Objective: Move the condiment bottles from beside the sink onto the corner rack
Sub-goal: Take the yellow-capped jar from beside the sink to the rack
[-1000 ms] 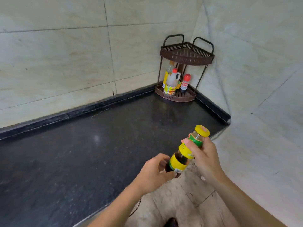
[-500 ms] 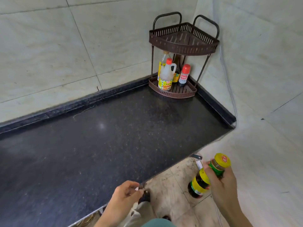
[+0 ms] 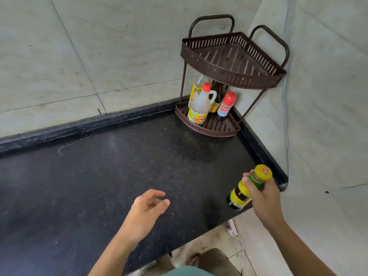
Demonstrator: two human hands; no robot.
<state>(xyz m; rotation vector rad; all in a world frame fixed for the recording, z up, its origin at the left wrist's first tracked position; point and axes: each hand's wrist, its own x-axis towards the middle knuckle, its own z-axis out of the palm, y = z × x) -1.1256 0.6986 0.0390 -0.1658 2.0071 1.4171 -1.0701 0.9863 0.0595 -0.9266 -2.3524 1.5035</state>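
Observation:
My right hand (image 3: 262, 198) grips two small condiment bottles together: a dark one with yellow labels (image 3: 238, 196) and a yellow-capped one with a green band (image 3: 259, 175). They hang tilted over the counter's front right corner. My left hand (image 3: 148, 206) hovers open above the black counter (image 3: 99, 186), holding nothing. The brown two-tier corner rack (image 3: 229, 72) stands in the far corner. Its lower tier (image 3: 215, 130) holds a clear jug with a red cap (image 3: 200, 104), a small red-capped bottle (image 3: 226, 105), and a dark bottle (image 3: 216, 96) behind them. The upper tier is bare.
Pale tiled walls (image 3: 99, 56) close in the counter at the back and right. A raised black lip (image 3: 260, 148) runs along the counter's right edge. A thin cable (image 3: 285, 116) hangs down the right wall. The floor (image 3: 219, 242) shows below the counter's front edge.
My right hand has lifted the two bottles from below the counter edge up over its front right corner. My left hand has risen above the counter and opened. The view has moved nearer the rack.

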